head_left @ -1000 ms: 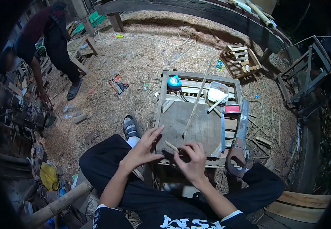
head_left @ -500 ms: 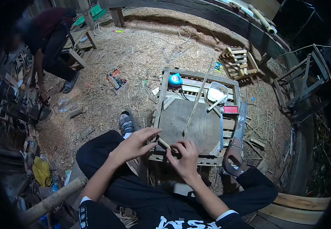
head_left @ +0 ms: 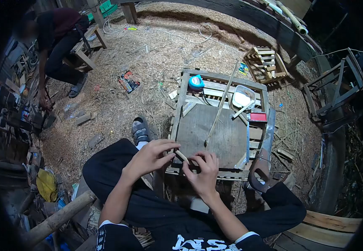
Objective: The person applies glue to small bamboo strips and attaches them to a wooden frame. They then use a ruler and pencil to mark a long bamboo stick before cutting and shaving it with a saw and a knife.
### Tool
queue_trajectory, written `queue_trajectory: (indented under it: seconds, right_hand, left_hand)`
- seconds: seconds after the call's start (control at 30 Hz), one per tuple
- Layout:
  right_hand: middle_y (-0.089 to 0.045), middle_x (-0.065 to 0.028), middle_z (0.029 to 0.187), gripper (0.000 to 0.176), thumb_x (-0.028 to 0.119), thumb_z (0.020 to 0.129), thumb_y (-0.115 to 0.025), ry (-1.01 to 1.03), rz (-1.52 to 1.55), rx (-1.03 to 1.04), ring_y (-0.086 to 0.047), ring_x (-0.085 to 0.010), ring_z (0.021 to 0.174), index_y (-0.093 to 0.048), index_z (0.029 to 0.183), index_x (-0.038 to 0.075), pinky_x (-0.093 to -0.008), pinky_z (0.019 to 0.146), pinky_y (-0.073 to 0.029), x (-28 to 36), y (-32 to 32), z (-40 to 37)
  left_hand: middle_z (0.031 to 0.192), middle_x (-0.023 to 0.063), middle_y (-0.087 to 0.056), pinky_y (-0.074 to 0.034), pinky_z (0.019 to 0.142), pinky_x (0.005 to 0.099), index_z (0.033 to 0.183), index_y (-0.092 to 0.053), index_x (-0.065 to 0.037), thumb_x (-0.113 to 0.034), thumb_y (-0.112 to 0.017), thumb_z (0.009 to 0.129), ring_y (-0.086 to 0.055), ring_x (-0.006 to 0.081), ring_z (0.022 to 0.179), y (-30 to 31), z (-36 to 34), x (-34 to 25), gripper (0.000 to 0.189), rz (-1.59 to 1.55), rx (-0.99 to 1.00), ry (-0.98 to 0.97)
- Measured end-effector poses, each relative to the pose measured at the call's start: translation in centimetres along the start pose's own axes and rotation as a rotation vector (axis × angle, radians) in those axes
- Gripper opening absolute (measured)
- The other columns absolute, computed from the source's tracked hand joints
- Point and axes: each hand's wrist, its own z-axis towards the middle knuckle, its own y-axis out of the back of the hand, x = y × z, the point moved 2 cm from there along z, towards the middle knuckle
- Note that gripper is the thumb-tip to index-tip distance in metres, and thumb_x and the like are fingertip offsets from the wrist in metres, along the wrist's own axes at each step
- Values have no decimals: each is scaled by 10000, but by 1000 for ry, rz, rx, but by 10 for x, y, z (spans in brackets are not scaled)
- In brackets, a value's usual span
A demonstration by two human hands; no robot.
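Note:
Between my two hands is a short pale wooden stick, tilted down to the right at the near edge of a slatted wooden crate. My left hand has its thumb and fingers closed about the upper left end. The lower right end is pinched by my right hand, whose fingers are curled. Just beyond them a worn board lies on the crate. Across that board runs a long thin stick, its dark tip close to my right hand.
On the crate are a blue tape measure, a plastic tub of white stuff and a red tray. A handsaw leans at its right side. Another person bends down at the far left. A smaller crate lies behind.
The whole view has shifted slightly, so the crate sits a little further right and up. Both hands keep nearly the same pose on the short stick.

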Motion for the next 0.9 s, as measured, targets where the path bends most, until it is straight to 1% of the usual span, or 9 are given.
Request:
queue_trajectory:
  seconds: [0.03, 0.17, 0.23, 0.33, 0.47, 0.53, 0.63, 0.77, 0.9]
  right_hand:
    - [-685, -79, 1015, 162, 176, 783, -841, -1, 1, 3, -621, -300, 982, -763, 892, 86, -439, 836, -448, 0, 0, 0]
    - [-686, -73, 1015, 171, 169, 775, -850, -12, 6, -6, -614, -296, 982, -767, 902, 88, -432, 838, -443, -1, -2, -2]
    - [-686, -71, 1015, 174, 166, 772, -852, -14, 7, -12, -612, -295, 979, -768, 904, 89, -430, 839, -442, -1, -3, -2]
    - [-685, -71, 1017, 177, 163, 769, -854, -10, 0, -12, -607, -294, 977, -768, 905, 89, -431, 841, -441, -1, -2, -2]
    - [-680, -78, 1010, 188, 154, 758, -857, -18, -2, 10, -600, -292, 968, -774, 911, 82, -427, 849, -442, -1, 0, -1]
    - [-677, -82, 1001, 199, 146, 749, -860, -22, 0, 16, -597, -289, 956, -781, 917, 75, -422, 859, -444, -2, 0, -1]
    - [-675, -79, 999, 194, 154, 753, -861, -25, 3, 17, -595, -288, 960, -782, 911, 76, -427, 866, -442, -3, -1, -2]
    - [-674, -79, 1007, 195, 170, 753, -866, -35, 1, 17, -593, -291, 969, -783, 905, 80, -431, 876, -436, -2, -2, -1]
    - [-673, -83, 1018, 199, 172, 748, -869, -43, -3, 16, -592, -293, 974, -783, 905, 83, -430, 875, -435, 0, -2, -1]
  left_hand:
    - [1256, 180, -718, -552, 988, 426, 1323, -699, -61, -127, -764, 922, -692, 347, 1144, -1, 1, 0, 412, 50, -16, -38]
    - [1245, 180, -723, -547, 979, 432, 1315, -700, -50, -135, -769, 918, -697, 352, 1122, -1, 2, -4, 412, 55, -36, -40]
    - [1230, 179, -727, -541, 967, 440, 1305, -699, -36, -141, -769, 921, -696, 365, 1095, -1, 2, -2, 405, -1, -23, 45]
    - [1195, 180, -738, -541, 949, 434, 1289, -703, -28, -132, -761, 930, -697, 363, 1066, 0, 3, -2, 379, 10, -38, 37]
    - [1161, 180, -747, -542, 946, 431, 1272, -709, -22, -112, -746, 942, -697, 360, 1057, 0, 4, -3, 343, 19, -65, 18]
    - [1150, 183, -748, -544, 946, 428, 1248, -717, -15, -92, -734, 950, -699, 362, 1070, 0, 4, 1, 309, 2, -62, 47]
    - [1155, 165, -763, -549, 964, 413, 1236, -732, -24, -55, -760, 933, -719, 341, 1089, 0, 4, 2, 306, 17, -66, 30]
    - [1136, 172, -752, -546, 937, 431, 1208, -730, -11, -88, -740, 948, -700, 356, 1067, 0, 5, 1, 272, 11, -67, 32]
    - [1135, 162, -755, -542, 938, 429, 1199, -738, -20, -102, -762, 934, -701, 347, 1066, 0, 4, 3, 279, -3, -61, 32]
